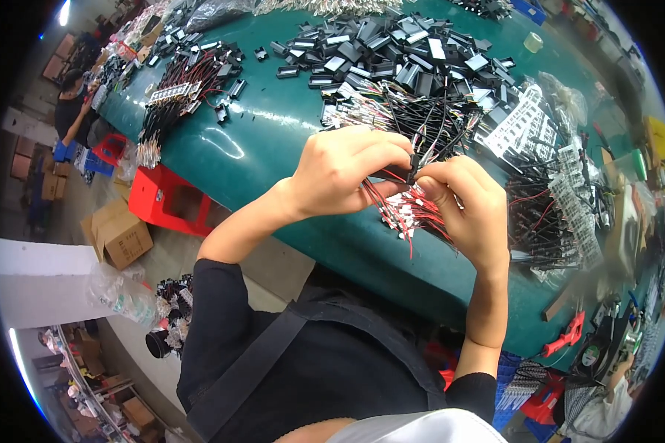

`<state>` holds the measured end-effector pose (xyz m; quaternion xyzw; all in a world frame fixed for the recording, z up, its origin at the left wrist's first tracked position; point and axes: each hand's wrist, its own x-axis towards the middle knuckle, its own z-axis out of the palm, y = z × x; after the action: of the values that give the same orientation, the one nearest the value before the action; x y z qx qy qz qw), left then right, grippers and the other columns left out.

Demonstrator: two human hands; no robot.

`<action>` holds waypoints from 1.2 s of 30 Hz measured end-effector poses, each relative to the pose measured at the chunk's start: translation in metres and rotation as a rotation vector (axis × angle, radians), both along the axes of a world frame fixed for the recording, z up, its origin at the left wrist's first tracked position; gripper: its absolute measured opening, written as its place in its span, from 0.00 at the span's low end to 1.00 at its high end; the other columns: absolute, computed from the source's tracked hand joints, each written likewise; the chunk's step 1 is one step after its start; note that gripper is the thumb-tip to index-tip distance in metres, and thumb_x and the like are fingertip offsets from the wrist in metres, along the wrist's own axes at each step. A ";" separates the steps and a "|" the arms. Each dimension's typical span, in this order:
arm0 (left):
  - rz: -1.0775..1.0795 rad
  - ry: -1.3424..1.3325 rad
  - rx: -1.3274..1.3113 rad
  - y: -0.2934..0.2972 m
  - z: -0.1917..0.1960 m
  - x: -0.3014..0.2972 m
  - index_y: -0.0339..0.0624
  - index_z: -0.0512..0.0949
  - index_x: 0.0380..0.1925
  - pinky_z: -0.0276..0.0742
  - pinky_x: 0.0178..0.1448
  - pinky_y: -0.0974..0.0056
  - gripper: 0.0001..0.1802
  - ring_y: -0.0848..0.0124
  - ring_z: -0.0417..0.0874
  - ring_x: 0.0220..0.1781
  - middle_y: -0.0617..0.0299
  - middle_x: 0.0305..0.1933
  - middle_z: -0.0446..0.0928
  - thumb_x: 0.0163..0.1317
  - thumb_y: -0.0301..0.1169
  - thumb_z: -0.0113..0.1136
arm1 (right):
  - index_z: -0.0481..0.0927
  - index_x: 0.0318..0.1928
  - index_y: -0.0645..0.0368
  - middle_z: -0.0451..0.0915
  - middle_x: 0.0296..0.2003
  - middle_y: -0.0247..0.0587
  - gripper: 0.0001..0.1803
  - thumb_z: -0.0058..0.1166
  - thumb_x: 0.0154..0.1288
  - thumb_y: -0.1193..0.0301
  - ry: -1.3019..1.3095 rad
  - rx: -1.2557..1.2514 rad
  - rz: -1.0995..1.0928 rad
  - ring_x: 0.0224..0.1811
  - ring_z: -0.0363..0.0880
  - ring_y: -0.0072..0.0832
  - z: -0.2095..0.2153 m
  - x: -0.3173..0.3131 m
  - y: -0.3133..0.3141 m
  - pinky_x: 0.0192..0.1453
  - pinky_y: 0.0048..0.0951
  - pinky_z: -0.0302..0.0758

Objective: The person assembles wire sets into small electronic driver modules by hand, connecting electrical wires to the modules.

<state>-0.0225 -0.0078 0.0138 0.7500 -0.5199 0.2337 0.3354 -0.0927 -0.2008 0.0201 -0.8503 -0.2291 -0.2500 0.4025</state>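
Observation:
In front of my chest, over the near side of the green table [288, 148], both hands meet at a small black plastic housing [412, 173]. My left hand [340, 173] pinches it from the left, with red and black wires [374, 193] running out below its fingers. My right hand [469, 203] has thumb and forefinger closed at the housing's right end; the fingertips partly hide what they grip there. Just beneath lies a bunch of red wires with white connectors [405, 221]. Beyond the hands spreads a heap of black wires [440, 114].
Black housings [391, 55] are heaped at the back. More wire bundles lie left [177, 96] and right [543, 214], near white strips [521, 125]. A red glue-gun-like tool [565, 336] is at the right edge. A red stool [168, 203] and cardboard box [122, 232] stand left. Other people work farther off.

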 end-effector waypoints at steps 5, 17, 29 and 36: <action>-0.022 0.053 -0.021 0.000 -0.002 0.000 0.42 0.78 0.32 0.78 0.36 0.66 0.19 0.65 0.83 0.34 0.59 0.38 0.82 0.37 0.26 0.74 | 0.78 0.33 0.61 0.75 0.24 0.38 0.05 0.61 0.56 0.74 0.048 0.067 -0.032 0.25 0.73 0.33 -0.001 -0.001 0.005 0.30 0.32 0.70; -0.039 0.159 0.014 0.003 -0.002 0.001 0.38 0.78 0.32 0.80 0.42 0.64 0.18 0.61 0.83 0.39 0.55 0.39 0.81 0.39 0.26 0.74 | 0.77 0.29 0.56 0.73 0.20 0.32 0.08 0.63 0.54 0.69 -0.161 -0.310 -0.164 0.23 0.70 0.28 -0.007 -0.004 0.009 0.23 0.30 0.67; -0.240 0.608 0.039 0.006 0.004 -0.003 0.37 0.78 0.34 0.73 0.45 0.66 0.12 0.67 0.77 0.42 0.56 0.43 0.75 0.50 0.28 0.67 | 0.60 0.65 0.65 0.77 0.39 0.51 0.39 0.63 0.55 0.69 0.103 -0.074 0.095 0.40 0.75 0.43 -0.023 0.005 0.008 0.44 0.38 0.74; -0.246 0.875 0.009 0.011 0.005 -0.001 0.35 0.77 0.32 0.74 0.47 0.64 0.04 0.67 0.77 0.42 0.57 0.42 0.73 0.56 0.23 0.59 | 0.70 0.56 0.63 0.76 0.32 0.44 0.30 0.65 0.52 0.70 0.096 -0.115 0.074 0.34 0.75 0.35 -0.016 0.004 0.012 0.37 0.34 0.74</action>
<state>-0.0233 0.0035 0.0183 0.7125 -0.4157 -0.1490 0.5453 -0.0883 -0.1885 0.0045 -0.8740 -0.2545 -0.1803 0.3726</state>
